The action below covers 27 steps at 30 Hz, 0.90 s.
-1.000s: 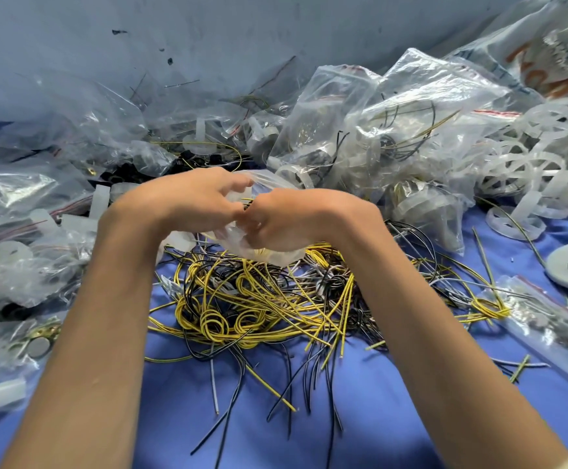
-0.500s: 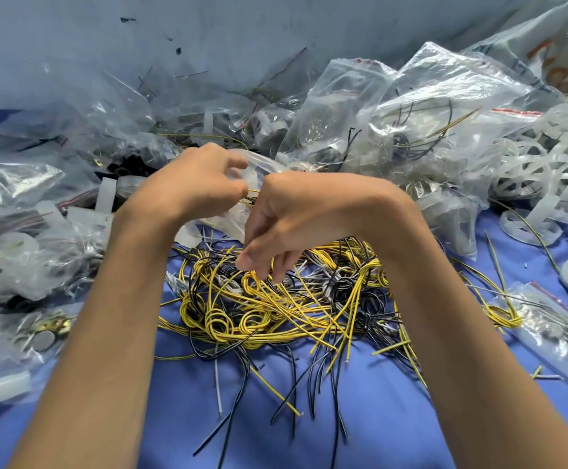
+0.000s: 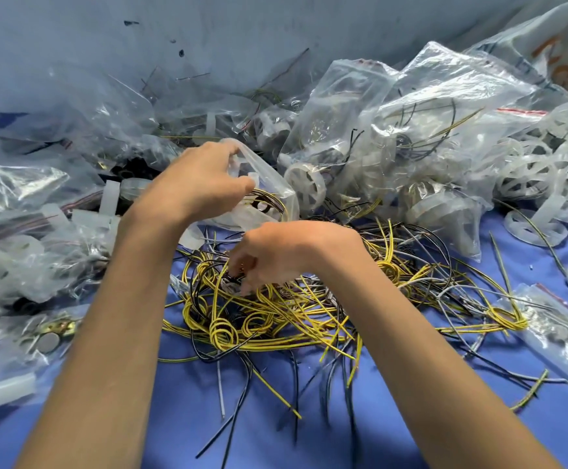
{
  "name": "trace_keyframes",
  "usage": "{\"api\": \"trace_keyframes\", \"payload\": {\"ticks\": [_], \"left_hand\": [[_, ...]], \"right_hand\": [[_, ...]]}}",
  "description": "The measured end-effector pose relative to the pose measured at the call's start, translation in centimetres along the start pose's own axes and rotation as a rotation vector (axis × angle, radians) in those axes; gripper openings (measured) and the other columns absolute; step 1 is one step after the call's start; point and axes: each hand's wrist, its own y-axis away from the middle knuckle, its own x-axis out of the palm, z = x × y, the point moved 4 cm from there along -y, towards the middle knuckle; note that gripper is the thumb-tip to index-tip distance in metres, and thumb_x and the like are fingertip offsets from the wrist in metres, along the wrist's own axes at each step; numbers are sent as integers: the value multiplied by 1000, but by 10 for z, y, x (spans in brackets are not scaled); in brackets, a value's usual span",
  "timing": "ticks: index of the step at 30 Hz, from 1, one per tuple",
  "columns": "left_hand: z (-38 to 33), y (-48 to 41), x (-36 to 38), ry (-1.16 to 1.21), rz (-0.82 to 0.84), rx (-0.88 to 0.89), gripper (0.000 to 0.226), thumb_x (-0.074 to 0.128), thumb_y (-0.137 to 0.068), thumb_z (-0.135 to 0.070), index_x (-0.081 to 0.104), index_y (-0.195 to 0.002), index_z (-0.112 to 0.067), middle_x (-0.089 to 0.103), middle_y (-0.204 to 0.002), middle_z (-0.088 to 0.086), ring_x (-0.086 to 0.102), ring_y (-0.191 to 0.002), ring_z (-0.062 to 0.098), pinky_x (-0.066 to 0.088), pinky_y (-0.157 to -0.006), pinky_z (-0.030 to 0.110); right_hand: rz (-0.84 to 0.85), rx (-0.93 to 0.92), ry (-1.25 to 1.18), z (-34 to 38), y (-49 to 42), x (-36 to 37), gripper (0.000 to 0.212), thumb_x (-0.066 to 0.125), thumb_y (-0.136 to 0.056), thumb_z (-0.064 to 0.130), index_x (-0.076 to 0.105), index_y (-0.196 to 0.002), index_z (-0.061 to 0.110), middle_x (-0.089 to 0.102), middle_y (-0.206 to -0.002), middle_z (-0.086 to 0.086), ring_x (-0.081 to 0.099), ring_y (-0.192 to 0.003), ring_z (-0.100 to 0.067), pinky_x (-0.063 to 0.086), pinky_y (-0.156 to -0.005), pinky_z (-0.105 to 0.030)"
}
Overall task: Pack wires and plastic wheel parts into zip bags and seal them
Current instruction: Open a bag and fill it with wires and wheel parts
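A second ago both hands met at the mouth of the zip bag (image 3: 274,192); now they are apart. The left hand (image 3: 201,187) alone holds the bag, fingers and thumb pinching its upper edge so that the mouth gapes toward the person. The bag hangs just above the bench (image 3: 174,407), at twelve o'clock from the wire pile (image 3: 276,316), and it already carries some yellow and black wire and a pale plastic piece.

The right hand (image 3: 286,252) has dropped away from the bag into the heap of yellow, black and grey wires. Its fingers curl down among the strands, but whether they have closed on one I cannot tell, since the hand's own back hides the tips.

By my reckoning this bag is not yet full: the hand has gone back for another wire, so sealing waits. The strands lie badly tangled, so one may well drag others along. Filled bags (image 3: 428,130) are heaped from nine round to two o'clock, with loose wheel parts (image 3: 546,167) at two o'clock.
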Motion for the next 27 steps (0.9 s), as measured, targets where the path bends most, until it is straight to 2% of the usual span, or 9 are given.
{"api": "trace_keyframes", "payload": {"ticks": [3,6,9,12,15,19,21,24,27], "left_hand": [[-1,1,1,4,12,-3,31,58,-89,-29,54,-117,-17,61,-114,8,59,-96,31,46,-87,37],[-1,0,3,12,39,-12,27,58,-89,-30,53,-112,-18,61,-112,7,60,-93,31,47,-88,40],[-1,0,4,4,43,-10,30,58,-89,-31,52,-116,-19,59,-108,4,59,-91,30,47,-88,39],[-1,-1,4,-3,38,-4,33,58,-89,-32,52,-119,-20,55,-104,2,59,-90,30,46,-87,37],[-1,0,4,-4,29,3,32,57,-89,-32,52,-118,-20,54,-101,0,58,-92,29,44,-86,35],[-2,1,5,10,31,16,25,55,-91,-31,53,-114,-21,57,-101,0,55,-95,26,40,-79,31],[-2,0,5,15,35,26,20,55,-91,-30,52,-109,-23,61,-106,2,55,-96,26,40,-78,31],[-2,0,5,14,34,28,22,55,-90,-29,54,-111,-22,63,-111,3,56,-96,26,43,-82,32],[-2,0,6,10,50,23,26,56,-90,-30,54,-114,-18,63,-114,6,59,-95,29,47,-88,37]], "right_hand": [[-76,7,15,-2,-3,0,25,53,-93,32,63,-113,20,52,-90,1,50,-90,-21,38,-72,-25],[-110,39,25,0,-6,4,29,49,-95,36,60,-113,16,47,-90,-3,47,-86,-24,35,-67,-26],[-141,63,98,3,-8,7,29,54,-92,39,58,-112,18,48,-90,-3,50,-83,-25,37,-62,-27],[-206,42,136,5,-7,8,16,58,-89,34,53,-95,20,47,-83,-1,49,-77,-25,31,-50,-23],[-211,28,124,8,-5,8,16,59,-86,29,44,-86,23,48,-83,-1,48,-74,-24,28,-48,-22],[-200,31,118,8,-4,7,15,60,-84,25,48,-93,22,51,-89,-1,49,-75,-23,30,-48,-23],[-206,39,118,9,-3,7,23,60,-85,26,50,-104,21,47,-87,0,47,-75,-23,28,-48,-23],[-203,49,119,10,-2,6,33,60,-85,24,49,-116,20,43,-84,0,46,-76,-23,30,-49,-25],[-183,46,108,9,-2,6,26,58,-86,22,49,-110,21,45,-87,-1,47,-78,-24,31,-50,-25]]}}
